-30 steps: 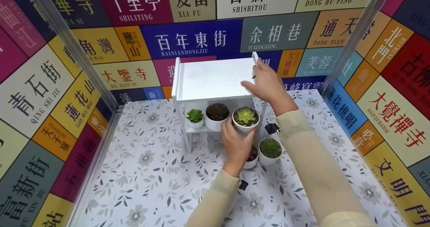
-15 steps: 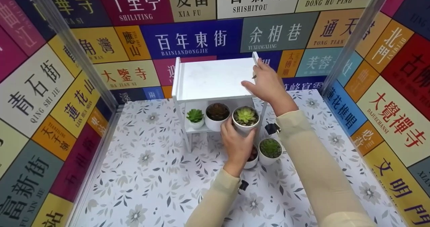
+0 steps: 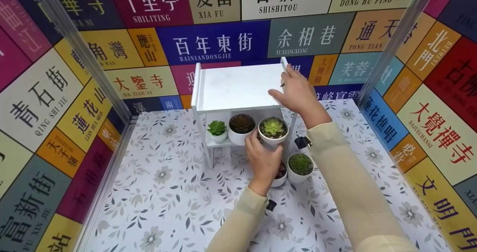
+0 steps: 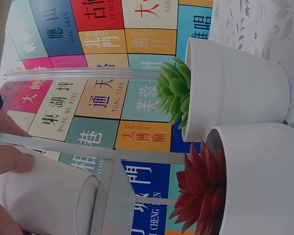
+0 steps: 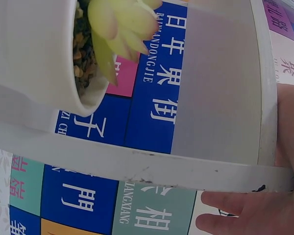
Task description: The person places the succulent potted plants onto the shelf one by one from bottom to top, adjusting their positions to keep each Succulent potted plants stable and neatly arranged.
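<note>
My left hand (image 3: 262,163) holds a white pot with a pale green succulent (image 3: 273,128) from the front, thumb and fingers on either side of it. This pot is at the right end of the lower tier of a small white shelf rack (image 3: 238,88). My right hand (image 3: 297,93) grips the rack's upper right side, its thumb over the top board. In the right wrist view its fingers (image 5: 225,215) wrap the white side post (image 5: 186,171). Left of the held pot stand a white pot with a dark brown plant (image 3: 242,123) and a small pot with a bright green succulent (image 3: 217,128).
On the flower-patterned tabletop (image 3: 160,203), before the rack's right side, stand a pot with a green plant (image 3: 300,164) and a red succulent pot (image 4: 262,181), partly hidden by my left hand in the head view. Sign-printed walls (image 3: 220,39) enclose the back and sides.
</note>
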A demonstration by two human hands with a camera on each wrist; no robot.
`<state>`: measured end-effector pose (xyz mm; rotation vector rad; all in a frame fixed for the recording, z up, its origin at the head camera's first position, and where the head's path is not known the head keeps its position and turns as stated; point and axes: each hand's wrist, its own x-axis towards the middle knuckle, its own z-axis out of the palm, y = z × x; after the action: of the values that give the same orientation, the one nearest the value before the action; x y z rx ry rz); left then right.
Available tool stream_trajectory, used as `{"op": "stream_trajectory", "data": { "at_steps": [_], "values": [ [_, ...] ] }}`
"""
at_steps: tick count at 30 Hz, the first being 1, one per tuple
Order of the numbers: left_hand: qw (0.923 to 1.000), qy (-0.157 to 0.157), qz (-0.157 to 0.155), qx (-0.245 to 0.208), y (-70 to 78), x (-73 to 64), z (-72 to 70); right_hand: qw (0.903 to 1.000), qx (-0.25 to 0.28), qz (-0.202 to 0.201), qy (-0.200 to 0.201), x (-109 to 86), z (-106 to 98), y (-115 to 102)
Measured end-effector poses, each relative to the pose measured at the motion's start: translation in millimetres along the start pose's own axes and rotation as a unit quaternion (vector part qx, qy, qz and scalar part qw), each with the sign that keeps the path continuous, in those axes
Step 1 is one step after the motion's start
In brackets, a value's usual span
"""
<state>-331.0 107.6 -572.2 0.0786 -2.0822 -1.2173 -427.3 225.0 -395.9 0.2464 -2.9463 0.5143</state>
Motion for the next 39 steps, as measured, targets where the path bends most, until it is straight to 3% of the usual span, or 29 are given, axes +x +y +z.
{"op": "stream_trajectory", "data": {
  "at_steps": [15, 25, 33, 39],
  "values": [
    [0.9990, 0.021, -0.011, -0.037, -6.4, -2.9, 5.6, 1.0000, 0.001, -0.003, -0.004, 1.4, -0.3, 2.2],
    [0.9986, 0.038, -0.005, -0.038, -11.6, -5.5, 10.6, 1.0000, 0.002, 0.003, -0.004, 0.9, 0.4, 2.5],
    [0.9986, 0.029, -0.020, -0.039, -9.4, -6.7, 10.9, 0.9999, 0.012, 0.001, -0.002, -0.3, 0.0, 1.8],
    [0.9986, 0.042, -0.004, -0.033, -12.9, -8.0, 12.7, 0.9999, 0.012, 0.006, -0.004, -0.6, 0.1, 0.5]
  ]
}}
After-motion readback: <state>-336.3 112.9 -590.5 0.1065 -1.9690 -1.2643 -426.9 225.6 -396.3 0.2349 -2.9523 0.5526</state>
